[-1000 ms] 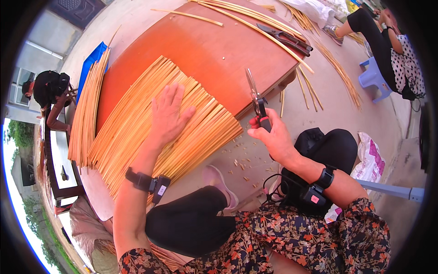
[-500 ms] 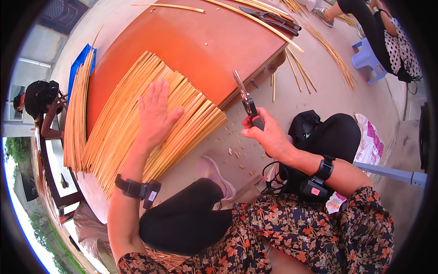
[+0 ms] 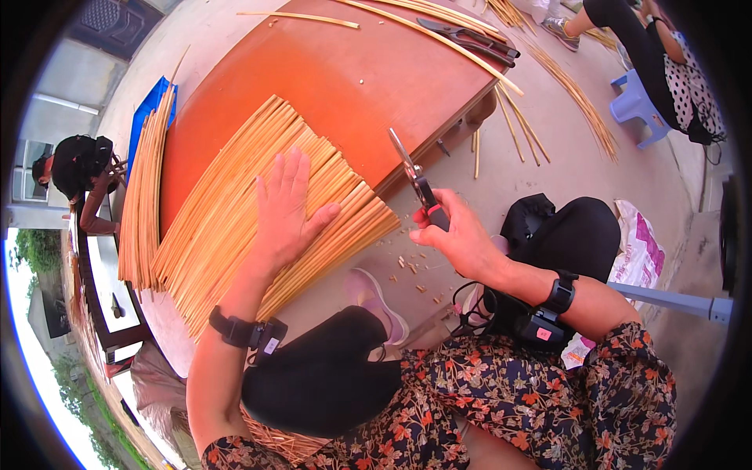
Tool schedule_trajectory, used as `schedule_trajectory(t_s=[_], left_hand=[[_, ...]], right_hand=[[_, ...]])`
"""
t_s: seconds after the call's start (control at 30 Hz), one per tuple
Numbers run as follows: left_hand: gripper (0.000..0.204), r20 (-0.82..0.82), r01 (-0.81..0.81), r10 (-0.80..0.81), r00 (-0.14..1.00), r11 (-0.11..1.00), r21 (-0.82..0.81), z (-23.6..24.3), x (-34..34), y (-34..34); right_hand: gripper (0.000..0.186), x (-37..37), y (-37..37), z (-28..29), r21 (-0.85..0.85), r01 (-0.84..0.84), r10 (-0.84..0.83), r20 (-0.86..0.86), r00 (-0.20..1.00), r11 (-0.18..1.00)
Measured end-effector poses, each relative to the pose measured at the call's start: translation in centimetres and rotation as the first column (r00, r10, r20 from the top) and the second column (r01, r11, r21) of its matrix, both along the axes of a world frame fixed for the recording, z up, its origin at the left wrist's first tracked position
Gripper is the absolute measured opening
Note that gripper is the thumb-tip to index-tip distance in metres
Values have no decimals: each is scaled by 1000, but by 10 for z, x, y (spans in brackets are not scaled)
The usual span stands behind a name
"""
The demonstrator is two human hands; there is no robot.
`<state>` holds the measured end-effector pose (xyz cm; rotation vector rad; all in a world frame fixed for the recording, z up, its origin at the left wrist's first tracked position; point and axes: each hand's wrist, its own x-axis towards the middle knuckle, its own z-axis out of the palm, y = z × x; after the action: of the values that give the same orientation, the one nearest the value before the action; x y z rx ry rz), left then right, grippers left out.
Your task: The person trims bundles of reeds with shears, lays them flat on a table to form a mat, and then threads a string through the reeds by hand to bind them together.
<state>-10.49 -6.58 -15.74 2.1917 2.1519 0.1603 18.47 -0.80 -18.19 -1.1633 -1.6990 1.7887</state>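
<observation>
Currently, the left hand [image 3: 286, 205] is being pressed flat, fingers spread, on a layer of thin bamboo strips [image 3: 258, 204] that is lying fanned across the near half of the round orange-brown table [image 3: 345, 70]. Strip ends are overhanging the table edge, just beside the thumb.

The right hand [image 3: 458, 239] is being held off the table edge, well apart from the left hand, and is being kept clamped around the handles of a pair of shears [image 3: 417, 182]. Blades are pointing up and away; whether they are parted or closed cannot be told. The tip is being held near the strip ends, with no contact visible.

A black wristband [image 3: 244, 332] is being worn on the left wrist and another black band [image 3: 561, 291] on the right. Small cut-off bits [image 3: 411, 266] are lying scattered on the concrete floor [image 3: 595, 180] under the right hand.

A second stack of strips [image 3: 145, 196] is lying along the far left table edge, next to a blue tray [image 3: 145, 117]. A second pair of dark shears [image 3: 470, 37] and a few long strips [image 3: 439, 35] are lying on the far side of the table. More loose strips [image 3: 572, 94] are lying on the floor beyond it.

Another person in a dotted top [image 3: 689, 78] is being seen seated on a blue stool [image 3: 636, 102] at top right; a second person in a dark cap [image 3: 78, 160] is at the left edge.
</observation>
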Motion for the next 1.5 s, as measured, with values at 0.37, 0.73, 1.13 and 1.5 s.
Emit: schedule_trajectory(t_s=[0.37, 0.73, 1.13, 1.5], left_hand=[[92, -3, 102, -103, 995, 995, -16, 15, 27, -26], [81, 48, 101, -103, 994, 994, 33, 3, 32, -4], [85, -21, 147, -146, 989, 988, 53, -2, 41, -24], [37, 314, 30, -123, 941, 958, 285, -4, 34, -10]], right_hand=[[54, 3, -18, -13, -105, -99, 100, 4, 995, 990], [53, 4, -23, -20, -215, -106, 96, -57, 994, 971], [40, 11, -31, -12, -205, -187, 193, 10, 981, 961], [38, 14, -38, -19, -243, -197, 203, 1, 979, 950]])
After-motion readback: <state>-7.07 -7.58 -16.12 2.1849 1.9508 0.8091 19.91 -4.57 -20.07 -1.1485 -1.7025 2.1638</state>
